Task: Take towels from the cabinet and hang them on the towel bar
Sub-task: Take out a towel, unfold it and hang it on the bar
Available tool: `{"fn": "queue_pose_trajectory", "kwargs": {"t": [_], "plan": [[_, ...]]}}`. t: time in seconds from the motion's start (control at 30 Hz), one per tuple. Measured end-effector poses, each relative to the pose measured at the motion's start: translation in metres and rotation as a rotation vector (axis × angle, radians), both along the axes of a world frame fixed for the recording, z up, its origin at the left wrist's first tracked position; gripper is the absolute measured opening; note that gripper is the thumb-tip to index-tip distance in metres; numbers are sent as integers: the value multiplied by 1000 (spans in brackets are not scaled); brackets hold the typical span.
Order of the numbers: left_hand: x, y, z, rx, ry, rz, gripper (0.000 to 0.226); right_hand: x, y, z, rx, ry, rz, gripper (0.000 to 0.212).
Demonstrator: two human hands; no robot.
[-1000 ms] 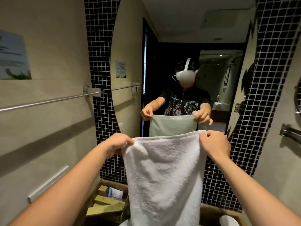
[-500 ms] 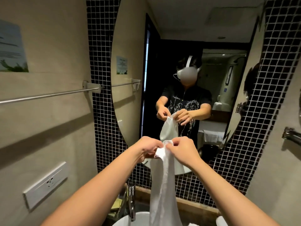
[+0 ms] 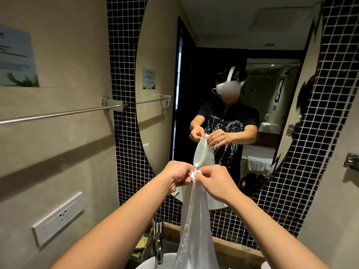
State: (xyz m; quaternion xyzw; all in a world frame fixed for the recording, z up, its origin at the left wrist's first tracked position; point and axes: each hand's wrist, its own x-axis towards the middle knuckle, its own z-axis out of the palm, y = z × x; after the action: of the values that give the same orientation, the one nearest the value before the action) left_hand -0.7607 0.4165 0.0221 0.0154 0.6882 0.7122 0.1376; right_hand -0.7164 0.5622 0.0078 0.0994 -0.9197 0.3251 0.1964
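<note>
A white towel (image 3: pixel 195 226) hangs down in front of me, folded in half lengthwise so its two top corners meet. My left hand (image 3: pixel 177 174) and my right hand (image 3: pixel 217 183) pinch those corners together, touching each other, over the basin. The chrome towel bar (image 3: pixel 58 114) runs along the beige wall at the left, above and left of my hands, with nothing on it. The cabinet is out of view.
An oval mirror (image 3: pixel 161 55) on black mosaic tile faces me and reflects a person holding the towel. A chrome tap (image 3: pixel 159 239) and a white basin (image 3: pixel 153 262) lie below. A wall socket (image 3: pixel 58 218) sits low left; a metal fitting (image 3: pixel 351 162) juts out at right.
One second ago the towel was spread wide between my hands. My hands have come together, folding it in half, and the view has tilted up slightly.
</note>
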Motion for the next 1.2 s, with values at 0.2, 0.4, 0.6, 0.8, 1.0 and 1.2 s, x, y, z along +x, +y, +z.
{"fn": "queue_pose_trajectory", "kwargs": {"t": [0.2, 0.4, 0.6, 0.8, 1.0, 1.2], "plan": [[-2, -1, 0, -17, 63, 49, 7, 5, 0, -2, -8, 32, 14, 28], [3, 3, -1, -48, 121, 89, 11, 10, -5, -5, 5, 23, -8, 37], [6, -4, -3, -215, 295, 0, 17, 12, 1, -9, 1, 92, -104, 16], [-10, -18, 2, -464, 618, 27, 19, 14, 13, 4, 47, 107, -41, 12], [-8, -20, 10, -486, 657, -90, 30, 23, 18, 9, 107, 101, -9, 11], [-4, -18, 5, -539, 636, -223, 51, 27, 26, 6, 114, 85, -26, 10]]}}
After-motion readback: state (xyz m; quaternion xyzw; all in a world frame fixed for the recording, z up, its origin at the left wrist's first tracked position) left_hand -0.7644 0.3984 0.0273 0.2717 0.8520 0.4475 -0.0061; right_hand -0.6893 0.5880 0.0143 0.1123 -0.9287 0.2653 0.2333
